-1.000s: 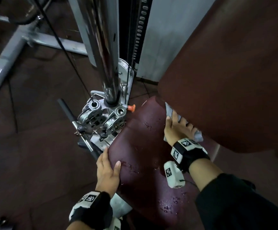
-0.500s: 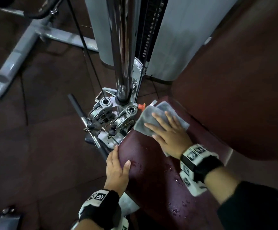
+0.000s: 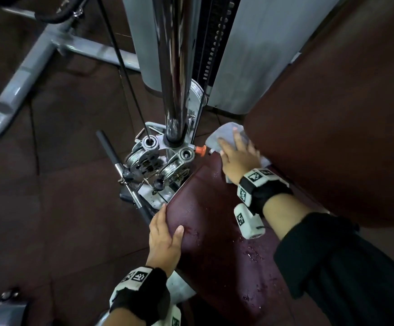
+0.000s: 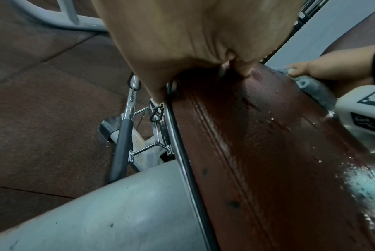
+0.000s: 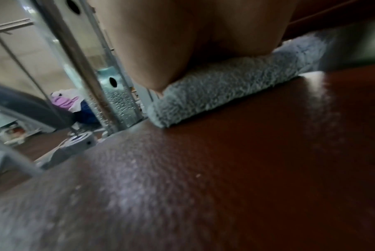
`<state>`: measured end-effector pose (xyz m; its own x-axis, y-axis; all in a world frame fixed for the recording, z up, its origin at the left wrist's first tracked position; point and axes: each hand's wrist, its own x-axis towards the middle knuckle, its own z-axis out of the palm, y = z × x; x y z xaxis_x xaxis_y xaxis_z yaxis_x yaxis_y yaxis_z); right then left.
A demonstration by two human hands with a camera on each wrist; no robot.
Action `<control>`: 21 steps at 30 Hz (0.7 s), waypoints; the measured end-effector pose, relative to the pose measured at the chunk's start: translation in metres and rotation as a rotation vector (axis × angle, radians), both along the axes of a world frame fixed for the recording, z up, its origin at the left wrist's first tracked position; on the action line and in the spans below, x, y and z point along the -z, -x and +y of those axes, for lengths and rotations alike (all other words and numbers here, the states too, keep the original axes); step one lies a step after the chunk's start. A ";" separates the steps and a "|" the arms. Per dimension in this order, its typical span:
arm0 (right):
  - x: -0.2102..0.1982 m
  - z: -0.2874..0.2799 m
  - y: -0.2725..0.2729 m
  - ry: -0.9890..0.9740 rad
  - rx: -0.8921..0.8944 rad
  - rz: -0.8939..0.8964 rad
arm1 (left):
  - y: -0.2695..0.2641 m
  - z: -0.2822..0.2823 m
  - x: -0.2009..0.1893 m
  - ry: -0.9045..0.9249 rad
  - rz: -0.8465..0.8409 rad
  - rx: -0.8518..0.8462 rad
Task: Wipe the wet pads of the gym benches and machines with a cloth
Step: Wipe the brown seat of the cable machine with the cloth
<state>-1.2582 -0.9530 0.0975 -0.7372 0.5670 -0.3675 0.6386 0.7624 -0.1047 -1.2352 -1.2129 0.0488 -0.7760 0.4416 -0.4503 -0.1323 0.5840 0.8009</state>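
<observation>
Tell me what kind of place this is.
Most likely a gym, in its weights area. A chrome column with cable pulleys at its foot, a maroon padded seat beaded with water, and dark rubber floor tiles all point to it.

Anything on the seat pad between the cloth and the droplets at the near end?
Nothing visible does. The right hand presses the cloth flat at the far end of the seat pad, and bare pad runs from there to the droplets. Only the left hand intrudes: it grips the pad's left edge, thumb on top.
</observation>
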 end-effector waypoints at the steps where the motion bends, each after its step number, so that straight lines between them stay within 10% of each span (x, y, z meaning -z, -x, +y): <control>1: 0.002 -0.006 0.000 -0.043 -0.101 -0.009 | 0.000 0.000 0.000 -0.002 -0.003 -0.001; 8: 0.007 -0.021 -0.078 0.015 -0.515 0.121 | 0.001 -0.001 0.003 -0.015 -0.008 -0.006; 21: 0.005 0.002 -0.013 0.014 0.148 0.050 | 0.000 -0.001 0.006 -0.015 0.007 -0.013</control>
<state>-1.2448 -0.9511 0.0922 -0.6635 0.6660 -0.3408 0.7376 0.6585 -0.1492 -1.2354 -1.2137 0.0430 -0.7852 0.4381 -0.4376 -0.1339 0.5698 0.8108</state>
